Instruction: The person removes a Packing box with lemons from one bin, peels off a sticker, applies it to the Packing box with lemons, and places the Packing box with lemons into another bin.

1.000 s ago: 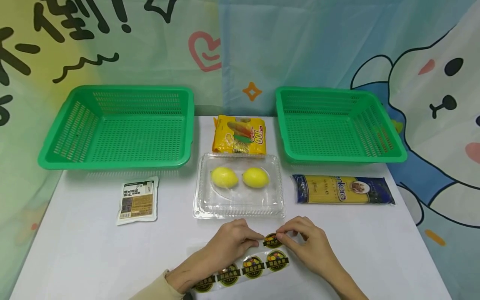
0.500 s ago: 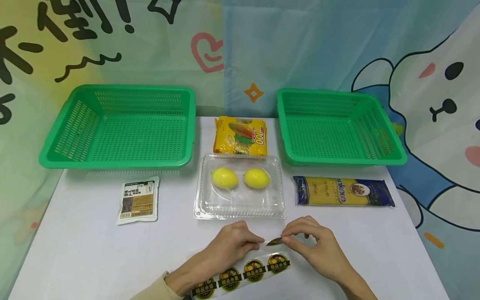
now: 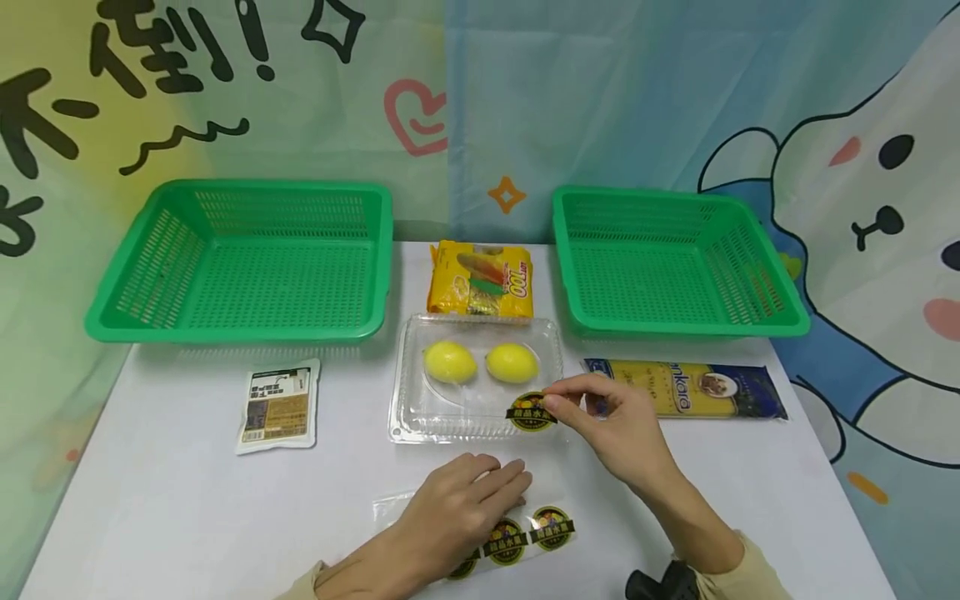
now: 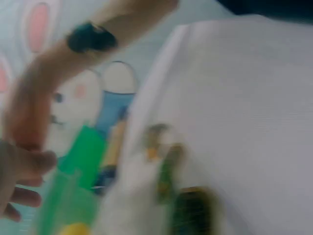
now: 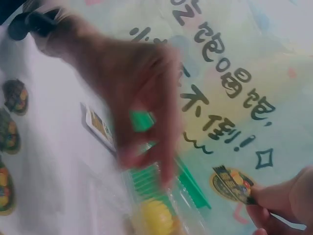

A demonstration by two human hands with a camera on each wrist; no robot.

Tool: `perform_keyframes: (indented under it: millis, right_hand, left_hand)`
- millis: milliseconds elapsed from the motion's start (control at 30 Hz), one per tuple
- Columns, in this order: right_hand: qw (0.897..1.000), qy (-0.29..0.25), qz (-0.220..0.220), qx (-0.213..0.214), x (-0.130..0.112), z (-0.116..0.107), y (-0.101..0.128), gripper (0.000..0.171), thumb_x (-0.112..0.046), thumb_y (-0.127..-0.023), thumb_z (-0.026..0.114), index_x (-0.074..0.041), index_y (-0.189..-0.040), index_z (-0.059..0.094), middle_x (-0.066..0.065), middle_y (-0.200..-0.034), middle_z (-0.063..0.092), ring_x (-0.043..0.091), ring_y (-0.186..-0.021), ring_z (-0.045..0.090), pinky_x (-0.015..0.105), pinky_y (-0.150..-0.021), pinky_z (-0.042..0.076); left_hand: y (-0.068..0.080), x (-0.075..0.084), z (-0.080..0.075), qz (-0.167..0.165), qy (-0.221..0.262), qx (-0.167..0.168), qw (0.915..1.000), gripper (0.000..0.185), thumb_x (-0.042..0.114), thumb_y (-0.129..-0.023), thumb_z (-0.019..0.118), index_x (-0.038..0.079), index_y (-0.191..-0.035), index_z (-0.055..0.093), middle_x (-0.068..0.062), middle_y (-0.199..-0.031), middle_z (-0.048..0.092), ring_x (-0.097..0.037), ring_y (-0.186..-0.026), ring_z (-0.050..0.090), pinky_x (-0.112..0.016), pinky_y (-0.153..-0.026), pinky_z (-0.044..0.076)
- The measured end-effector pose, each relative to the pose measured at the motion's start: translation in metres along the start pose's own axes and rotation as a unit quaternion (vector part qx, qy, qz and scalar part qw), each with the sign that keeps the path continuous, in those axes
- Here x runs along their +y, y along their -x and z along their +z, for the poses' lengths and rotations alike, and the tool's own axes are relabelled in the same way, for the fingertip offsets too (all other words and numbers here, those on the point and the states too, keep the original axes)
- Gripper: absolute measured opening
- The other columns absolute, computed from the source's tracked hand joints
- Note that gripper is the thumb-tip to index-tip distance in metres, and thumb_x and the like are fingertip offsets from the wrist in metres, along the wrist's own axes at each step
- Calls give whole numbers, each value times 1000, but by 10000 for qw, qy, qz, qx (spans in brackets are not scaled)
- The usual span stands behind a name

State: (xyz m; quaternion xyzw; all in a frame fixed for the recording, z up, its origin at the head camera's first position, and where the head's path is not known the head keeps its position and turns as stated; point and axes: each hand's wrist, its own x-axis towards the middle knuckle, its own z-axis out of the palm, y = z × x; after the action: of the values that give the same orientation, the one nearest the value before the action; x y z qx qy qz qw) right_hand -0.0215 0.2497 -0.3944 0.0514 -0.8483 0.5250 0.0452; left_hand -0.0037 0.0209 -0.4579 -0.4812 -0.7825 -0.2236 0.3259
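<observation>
Two stickers show on the sticker sheet [image 3: 517,533] at the table's [image 3: 150,500] near edge, under the flat, open-fingered left hand [image 3: 461,508]. Farther in, the right hand [image 3: 615,429] pinches one peeled sticker [image 3: 531,412] at its fingertips — held over the clear lemon box's [image 3: 420,421] near right corner.

The head camera looks forward and down over the white surface [image 3: 187,500], far enough back to take in both green baskets [image 3: 247,258] and the cartoon backdrop. The left wrist camera sits low and close beside the left hand [image 4: 19,181], tilted and badly blurred, facing across the surface toward the backdrop's rabbit. The right wrist camera, also close and tilted, looks past the right hand [image 5: 283,200] at the lettered backdrop. All three share the sticker [image 3: 532,412] [image 5: 231,184] area near the clear tray [image 3: 420,417].
</observation>
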Motion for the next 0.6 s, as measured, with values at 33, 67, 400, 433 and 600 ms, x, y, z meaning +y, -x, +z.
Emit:
perform_keyframes:
  millis: [33,67,400,433,600]
  right_hand:
    - [9999,115,16,-3,-1,2,-6,9,-10,-93,80,-15,-99,83,-6,-86,77,10,-74,53,25,-68,43]
    - [9998,197,52,-22,-2,4,-12,7,-12,-93,80,-16,-99,83,-6,-85,77,10,-74,53,25,-67,42]
    - [9984,180,452,-274,4,29,-56,13,-19,-95,79,-10,-104,83,6,-92,78,12,-79,59,26,-68,41]
    - [9983,169,465,-301,5,31,-59,13,-17,-95,79,-9,-104,83,7,-93,79,13,-79,60,26,-69,43]
    - [9973,179,600,-380,7,44,-71,13,-13,-94,79,-5,-103,83,12,-97,79,17,-80,60,26,-70,48]
  left_hand:
    - [-4,-4,-5,-63,51,267,9996,22,21,-105,62,10,-109,81,2,-105,81,-10,-81,69,-20,-74,57]
    - [-7,-10,-9,-225,177,506,9983,22,22,-104,64,9,-109,81,0,-105,82,-11,-80,70,-22,-73,58]
    - [-31,-76,-16,-4063,1998,157,8915,33,21,-79,92,11,-110,83,-4,-81,73,-10,-66,55,-21,-53,38]
    - [-31,-80,-14,-4156,2055,42,8860,34,23,-80,92,11,-111,83,-5,-83,75,-11,-66,55,-22,-54,39]
    - [-29,-89,-4,-4218,1889,5,8868,33,24,-80,91,12,-109,84,-2,-92,82,-12,-68,57,-24,-57,41]
